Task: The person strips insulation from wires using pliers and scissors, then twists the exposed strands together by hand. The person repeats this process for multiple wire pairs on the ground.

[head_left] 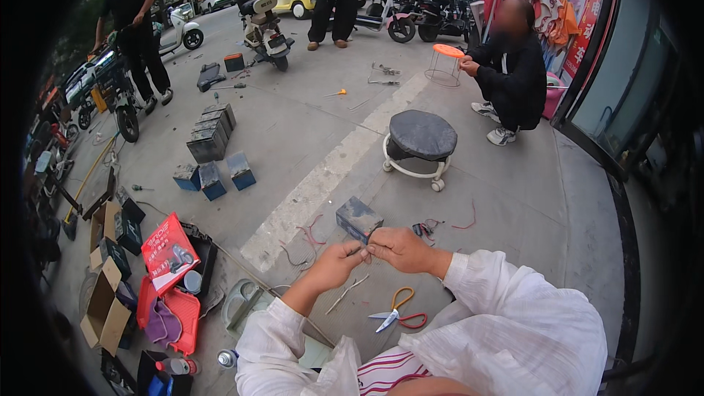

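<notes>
Well out to the left of your grip, opened cardboard boxes (106,315) stand beside a red tray (189,315) that keeps a purple cloth (163,323) up off the ground. Farther off, ahead and to the left of your grip, a row of dark blocks (207,139) is packed side by side, probably so that they take little room and stay upright; three blue-sided blocks (212,180) stand loose, nearer you. Just left of your grip lie loose red and dark wires (314,237), apart from your fingers.

Your left hand (334,268) is pinched closed, its fingertips meeting those of your right hand (402,249), which is closed too. Between them you seem to grip a slim dark piece (356,251) — mostly hidden, so I cannot tell what it is. A two-handed pinch like that suits something small that needs steadying from both sides. Just beyond the grip sits a single block (359,218), close in front of you; whether your fingers touch it, I cannot tell.

On the near side of your grip lies a pale thin strip (347,293), then scissors (394,316) with their handles to the right — handy for your right hand. More wires (429,227) lie beyond your right hand, and farther ahead stands a wheeled stool (423,134), leaving your reach unobstructed.
</notes>
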{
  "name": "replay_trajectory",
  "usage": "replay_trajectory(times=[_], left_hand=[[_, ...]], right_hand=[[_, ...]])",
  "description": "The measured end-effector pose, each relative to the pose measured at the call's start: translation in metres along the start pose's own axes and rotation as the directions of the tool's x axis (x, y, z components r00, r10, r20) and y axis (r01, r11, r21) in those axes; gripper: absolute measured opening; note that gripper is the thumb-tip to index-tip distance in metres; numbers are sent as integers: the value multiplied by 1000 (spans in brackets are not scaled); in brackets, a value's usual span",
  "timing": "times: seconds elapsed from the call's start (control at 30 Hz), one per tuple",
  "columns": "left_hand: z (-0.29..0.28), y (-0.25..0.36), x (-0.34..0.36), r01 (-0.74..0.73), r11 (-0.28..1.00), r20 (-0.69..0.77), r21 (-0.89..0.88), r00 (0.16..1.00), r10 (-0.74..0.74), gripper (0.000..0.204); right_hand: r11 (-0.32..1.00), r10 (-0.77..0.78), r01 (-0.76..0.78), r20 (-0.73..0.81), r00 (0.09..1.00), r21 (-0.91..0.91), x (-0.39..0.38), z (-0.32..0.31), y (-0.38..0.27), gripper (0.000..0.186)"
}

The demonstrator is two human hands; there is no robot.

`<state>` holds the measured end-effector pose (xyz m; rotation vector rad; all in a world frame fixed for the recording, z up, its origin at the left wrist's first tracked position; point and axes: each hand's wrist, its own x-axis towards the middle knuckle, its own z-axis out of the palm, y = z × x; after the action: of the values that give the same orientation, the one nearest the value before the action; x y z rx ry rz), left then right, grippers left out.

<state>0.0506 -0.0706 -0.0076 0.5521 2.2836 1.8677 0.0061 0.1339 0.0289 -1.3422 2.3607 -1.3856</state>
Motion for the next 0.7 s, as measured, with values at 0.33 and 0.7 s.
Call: replay_trajectory(times=[0.33, 0.7], left_hand=[[2, 6, 11, 43, 999, -127, -27, 991, -47, 19], [16, 25, 13, -147, 727, -193, 670, 912, 362, 9]], right_hand=[[901, 357, -356, 43, 933, 249, 7, -12, -3, 25], [180, 576, -540, 357, 735, 822, -1, -5, 16, 28]])
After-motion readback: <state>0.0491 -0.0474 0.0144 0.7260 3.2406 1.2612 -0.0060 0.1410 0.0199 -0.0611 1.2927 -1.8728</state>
